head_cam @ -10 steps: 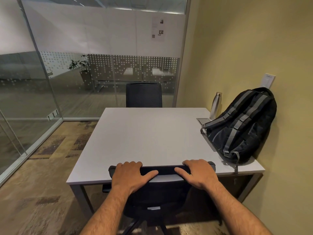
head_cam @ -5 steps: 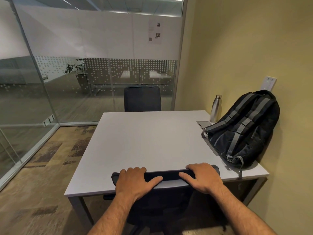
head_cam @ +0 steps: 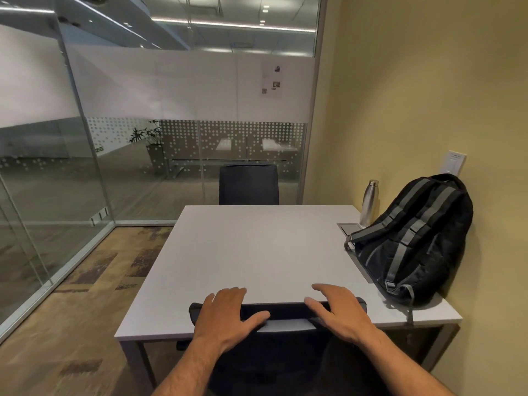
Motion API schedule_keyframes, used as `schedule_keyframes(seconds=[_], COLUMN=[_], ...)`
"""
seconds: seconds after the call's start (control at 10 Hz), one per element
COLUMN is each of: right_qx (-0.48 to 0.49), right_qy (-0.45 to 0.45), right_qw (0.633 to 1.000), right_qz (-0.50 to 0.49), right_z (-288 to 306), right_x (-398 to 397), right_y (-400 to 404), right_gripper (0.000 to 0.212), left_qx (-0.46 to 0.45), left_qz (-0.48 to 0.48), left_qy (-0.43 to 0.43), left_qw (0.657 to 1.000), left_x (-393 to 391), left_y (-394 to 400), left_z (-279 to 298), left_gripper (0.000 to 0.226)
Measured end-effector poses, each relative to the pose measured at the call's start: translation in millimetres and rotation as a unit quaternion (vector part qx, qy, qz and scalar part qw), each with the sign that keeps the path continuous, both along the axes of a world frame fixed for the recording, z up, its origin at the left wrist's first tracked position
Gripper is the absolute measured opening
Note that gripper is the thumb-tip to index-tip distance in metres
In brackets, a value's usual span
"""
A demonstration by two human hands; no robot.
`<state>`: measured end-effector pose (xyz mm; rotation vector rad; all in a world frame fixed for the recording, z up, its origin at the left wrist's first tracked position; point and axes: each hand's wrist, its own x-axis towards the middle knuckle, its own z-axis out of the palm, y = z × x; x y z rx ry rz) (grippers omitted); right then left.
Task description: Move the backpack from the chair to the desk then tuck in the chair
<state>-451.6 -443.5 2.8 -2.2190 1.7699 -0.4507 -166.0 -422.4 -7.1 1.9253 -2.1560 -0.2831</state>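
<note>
Both hands, left hand (head_cam: 228, 315) and right hand (head_cam: 337, 312), lie palm-down, fingers (head_cam: 225, 294) spread loose, on the chair back (head_cam: 285, 312) at the counter (head_cam: 257, 252) edge; backpack (head_cam: 411, 238) well right.

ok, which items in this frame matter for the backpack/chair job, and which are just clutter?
Job items:
backpack, leaning against the wall on the desk
near chair, backrest top under left hand and right hand

Clutter:
steel bottle
far chair
potted plant behind glass
wall plate

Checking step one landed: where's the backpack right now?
In the head view the backpack sits on the desk at its right edge, leaning against the yellow wall, just nearer the camera than the steel bottle.
</note>
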Motion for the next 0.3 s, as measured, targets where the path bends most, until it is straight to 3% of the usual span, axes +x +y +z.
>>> schedule_keyframes(seconds=[0.1, 0.2, 0.3], right_qx=[-0.024, -0.116, -0.182], right_qy=[-0.07, -0.184, -0.305], right_qw=[0.997, 0.976, 0.935], right_qz=[-0.003, -0.005, 0.007], right_z=[17, 63, 95], right_x=[-2, -3, -4], right_y=[8, 27, 45], right_gripper=[0.095, 0.076, 0.058], left_qx=[-0.012, -0.07, -0.107], left_qz=[-0.007, -0.017, -0.012], left_qy=[0.009, 0.005, -0.01], left_qw=[1.0, 0.997, 0.994], left_x=[-2, -14, -22], left_y=[5, 4, -2], left_z=[5, 29, 43], left_gripper=[0.11, 0.116, 0.108])
